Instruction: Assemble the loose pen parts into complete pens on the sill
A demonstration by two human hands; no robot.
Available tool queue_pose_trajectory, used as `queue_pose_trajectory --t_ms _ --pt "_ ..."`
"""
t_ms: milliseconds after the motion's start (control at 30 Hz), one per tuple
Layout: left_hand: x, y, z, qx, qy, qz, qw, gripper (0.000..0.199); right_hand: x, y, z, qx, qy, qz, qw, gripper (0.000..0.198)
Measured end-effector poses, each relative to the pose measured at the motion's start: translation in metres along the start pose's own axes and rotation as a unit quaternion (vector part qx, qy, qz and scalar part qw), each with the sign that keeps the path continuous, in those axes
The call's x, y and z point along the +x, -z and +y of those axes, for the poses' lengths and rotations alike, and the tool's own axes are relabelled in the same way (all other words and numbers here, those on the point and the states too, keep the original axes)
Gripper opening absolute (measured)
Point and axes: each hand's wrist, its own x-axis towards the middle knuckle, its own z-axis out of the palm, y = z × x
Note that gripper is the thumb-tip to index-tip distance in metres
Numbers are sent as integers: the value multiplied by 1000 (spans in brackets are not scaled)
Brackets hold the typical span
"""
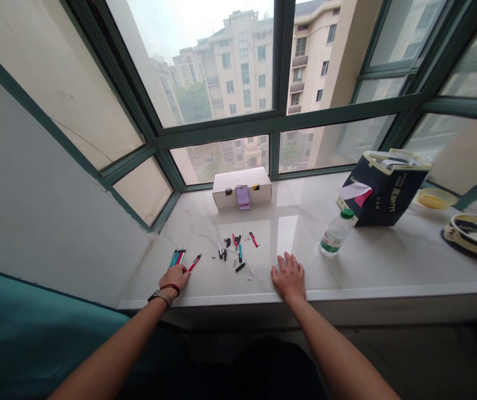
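My left hand (pixel 175 278), with bands at the wrist, is low over the left part of the white ledge. Its fingers are closed at the lower end of a red pen (pixel 195 262), which slants up to the right. Just beyond the fingers lies a row of several pens (pixel 177 256), blue, red and white, side by side; the hand partly hides them. My right hand (pixel 290 276) rests flat near the ledge's front edge, fingers spread, holding nothing. Between the hands are scattered pen parts: a blue barrel (pixel 240 253), a black barrel (pixel 240 267), a red barrel (pixel 254 239) and thin refills.
A white box (pixel 242 186) with a small purple pack (pixel 243 198) against its front stands by the window. To the right are a clear bottle (pixel 336 233) with a green cap, a dark paper bag (pixel 383 189), a yellowish bowl (pixel 436 198) and a round box lid (pixel 475 236).
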Motion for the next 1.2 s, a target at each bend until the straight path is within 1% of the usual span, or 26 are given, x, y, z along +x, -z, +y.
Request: queue_pose_trajectory --t_ms 167,333,467,700,800,1000,1200 --pt "-8 6 6 2 31 11 999 30 0 1 0 -5 5 2 1000 49" --pt "-3 6 11 -5 52 34 998 33 0 2 -1 -8 6 -1 1000 49" --pt "1 8 10 -10 71 47 996 33 -1 2 -2 -11 4 -6 1000 49" --pt "6 4 1 -8 70 61 996 36 -1 4 -2 -15 9 -1 1000 49" --pt "8 2 0 -13 72 63 995 36 -1 5 -2 -18 9 -6 1000 49" --pt "6 0 -2 -15 68 78 995 35 -1 4 -2 -17 13 8 1000 49" --pt "8 -3 -7 -7 66 83 994 36 -1 4 -2 -21 13 7 1000 49"
